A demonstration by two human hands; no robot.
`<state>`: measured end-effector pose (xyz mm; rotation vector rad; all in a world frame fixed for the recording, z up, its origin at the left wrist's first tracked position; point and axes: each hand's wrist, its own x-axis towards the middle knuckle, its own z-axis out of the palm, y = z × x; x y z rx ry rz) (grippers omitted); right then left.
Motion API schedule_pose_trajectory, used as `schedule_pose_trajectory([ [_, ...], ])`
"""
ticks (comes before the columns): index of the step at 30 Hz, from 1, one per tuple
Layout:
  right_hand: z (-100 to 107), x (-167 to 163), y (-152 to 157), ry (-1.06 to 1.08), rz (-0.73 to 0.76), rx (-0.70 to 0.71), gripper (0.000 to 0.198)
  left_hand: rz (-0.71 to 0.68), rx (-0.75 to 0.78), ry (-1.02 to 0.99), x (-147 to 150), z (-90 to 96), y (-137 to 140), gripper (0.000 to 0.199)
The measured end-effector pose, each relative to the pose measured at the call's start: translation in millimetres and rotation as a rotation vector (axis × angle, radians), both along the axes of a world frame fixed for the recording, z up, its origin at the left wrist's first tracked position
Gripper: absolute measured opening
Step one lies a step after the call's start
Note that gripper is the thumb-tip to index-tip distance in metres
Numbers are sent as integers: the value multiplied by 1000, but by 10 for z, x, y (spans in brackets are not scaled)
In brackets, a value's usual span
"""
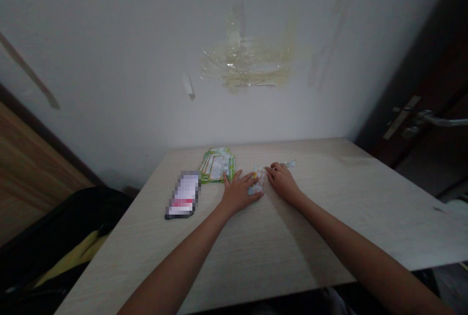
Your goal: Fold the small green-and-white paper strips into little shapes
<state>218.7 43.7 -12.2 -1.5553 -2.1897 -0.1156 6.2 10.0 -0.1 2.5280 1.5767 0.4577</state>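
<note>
My left hand (239, 192) lies flat with spread fingers, partly over a small printed sheet (259, 178) on the table. The sheet is pale with coloured print, possibly a wrapper. At its right edge is my right hand (282, 182), fingers bent and drawn together against the edge. Just beyond that hand's knuckles lies a narrow, pale printed strip (290, 164); whether it joins the sheet is hidden. A fanned stack of green-and-white packets (217, 165) sits by my left fingertips.
A phone (185, 194) with a blurred-out screen lies left on the light wood table (226, 266). Behind stands a wall (146, 61) with old yellowed tape (256, 66). A dark door with a metal handle (446, 120) is at right, and a black bag (73, 222) at left.
</note>
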Motion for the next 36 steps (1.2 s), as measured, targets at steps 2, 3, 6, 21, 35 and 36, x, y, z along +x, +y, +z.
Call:
schedule_pose_trajectory([
  [2,-11,-13,9,-26,-13,11,39,-6,2,4,-2,-3,-1,59],
  [3,-19,-16,14,-35,-14,12,39,-6,6,8,-2,-6,-3,59],
  [6,-37,-10,21,-42,-13,5,39,-4,38,26,0,-9,-19,58],
  [21,-40,86,-19,78,130,-13,28,-27,112,-4,-12,55,-45,32],
  [35,-105,114,9,118,126,-20,35,-21,73,29,-48,28,-15,35],
  [36,-106,116,10,117,128,-18,34,-31,82,32,-48,23,-17,34],
])
